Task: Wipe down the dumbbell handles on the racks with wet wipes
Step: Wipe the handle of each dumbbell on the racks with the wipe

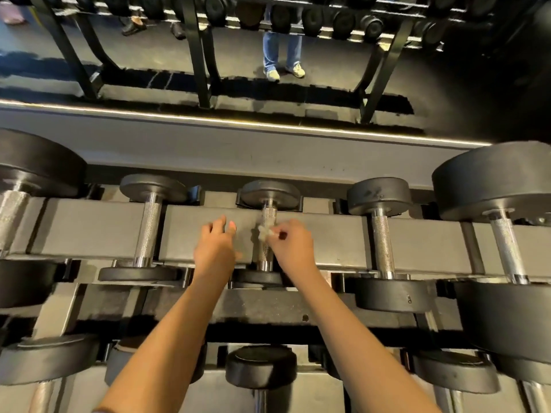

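A small black dumbbell lies in the middle of the top rack shelf, and its knurled metal handle [268, 216] runs away from me. My right hand [293, 248] pinches a crumpled, pale wet wipe [266, 231] against the middle of that handle. Just left of the handle is my left hand [215, 248], which holds nothing; its fingers are spread over the grey rack bar [89, 228]. Part of the handle is hidden by the wipe and my fingers.
More dumbbells sit on either side: one at left [148, 231], one at right [382, 242], larger ones at both edges [504, 248]. A lower shelf holds further dumbbells [260, 368]. A mirror [268, 70] behind the rack reflects the racks and a person's legs.
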{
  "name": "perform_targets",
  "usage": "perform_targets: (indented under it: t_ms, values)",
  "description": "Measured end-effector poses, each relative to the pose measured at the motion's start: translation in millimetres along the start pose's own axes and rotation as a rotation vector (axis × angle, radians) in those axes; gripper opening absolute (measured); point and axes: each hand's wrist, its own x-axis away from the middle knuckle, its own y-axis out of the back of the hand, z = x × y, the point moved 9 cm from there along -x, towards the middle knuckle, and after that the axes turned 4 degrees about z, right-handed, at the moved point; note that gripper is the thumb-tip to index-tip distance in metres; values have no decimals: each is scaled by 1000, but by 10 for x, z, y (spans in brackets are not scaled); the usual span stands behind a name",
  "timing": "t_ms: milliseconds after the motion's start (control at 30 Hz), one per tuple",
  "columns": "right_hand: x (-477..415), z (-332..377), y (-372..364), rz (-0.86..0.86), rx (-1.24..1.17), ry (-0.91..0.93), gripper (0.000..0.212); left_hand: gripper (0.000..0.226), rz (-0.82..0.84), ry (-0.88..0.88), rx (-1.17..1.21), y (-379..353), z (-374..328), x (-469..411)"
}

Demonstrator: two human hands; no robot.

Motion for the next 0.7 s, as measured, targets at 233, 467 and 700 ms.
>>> perform_targets:
  t_ms: [233, 467, 700]
  values:
    - [3, 79, 38, -159, 33, -48, 14, 71, -23, -22, -44, 101, -63, 71]
    - [-124, 121, 88, -226, 85, -71, 15, 73, -19, -19, -7, 98, -58, 62]
    - [160, -30, 5, -32, 15, -214, 9, 73, -32, -33, 9, 106, -61, 70]
